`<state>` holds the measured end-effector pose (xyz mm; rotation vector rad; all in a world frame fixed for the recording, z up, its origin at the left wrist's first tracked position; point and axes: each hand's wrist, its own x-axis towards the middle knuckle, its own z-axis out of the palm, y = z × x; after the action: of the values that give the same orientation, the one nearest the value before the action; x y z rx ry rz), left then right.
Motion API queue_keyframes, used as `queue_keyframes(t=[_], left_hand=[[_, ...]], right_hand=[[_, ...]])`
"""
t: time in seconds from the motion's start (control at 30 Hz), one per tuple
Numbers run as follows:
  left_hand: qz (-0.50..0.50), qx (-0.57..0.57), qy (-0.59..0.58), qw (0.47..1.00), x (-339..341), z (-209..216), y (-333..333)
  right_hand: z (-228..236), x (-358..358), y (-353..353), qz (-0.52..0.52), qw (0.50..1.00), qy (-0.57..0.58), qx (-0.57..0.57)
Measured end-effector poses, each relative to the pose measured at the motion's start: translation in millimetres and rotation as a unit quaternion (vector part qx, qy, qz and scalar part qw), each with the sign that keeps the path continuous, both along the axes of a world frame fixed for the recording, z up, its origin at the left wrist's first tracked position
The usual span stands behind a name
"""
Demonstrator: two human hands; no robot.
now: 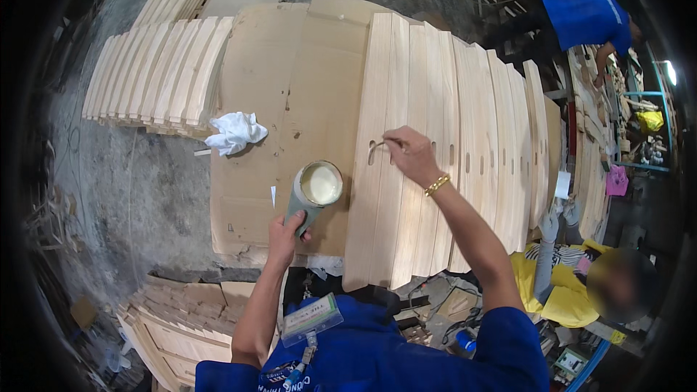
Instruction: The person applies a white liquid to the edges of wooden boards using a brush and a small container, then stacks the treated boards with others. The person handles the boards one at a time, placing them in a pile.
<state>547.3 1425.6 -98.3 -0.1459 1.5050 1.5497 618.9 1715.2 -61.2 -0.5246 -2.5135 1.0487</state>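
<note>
Gripping a grey-green round container (302,206) of cream-coloured liquid (321,185), the near left hand (285,238) wraps its fingers around the side. Slightly farther, the right hand (414,156) pinches a thin, curved strip (377,146) at a slot (371,160) in the leftmost of the pale wooden boards (409,218); whether strip and slot touch, I cannot tell. Left, a crumpled white cloth (236,133) lies on brown cardboard (258,51). Far left are stacked boards (156,65); far right, a person in a blue shirt (587,20).
</note>
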Motion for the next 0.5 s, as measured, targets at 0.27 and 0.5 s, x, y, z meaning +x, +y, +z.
queue_keyframes(t=[0.27, 0.5], left_hand=[[-0.028, -0.009, 0.029, 0.999, -16, 3, 7], [-0.022, -0.005, 0.035, 0.999, -16, 5, 10]], right_hand=[[6, 17, -8, 0.059, 0.997, -0.027, 0.046], [11, 29, -21, 0.106, 0.992, -0.065, 0.005]])
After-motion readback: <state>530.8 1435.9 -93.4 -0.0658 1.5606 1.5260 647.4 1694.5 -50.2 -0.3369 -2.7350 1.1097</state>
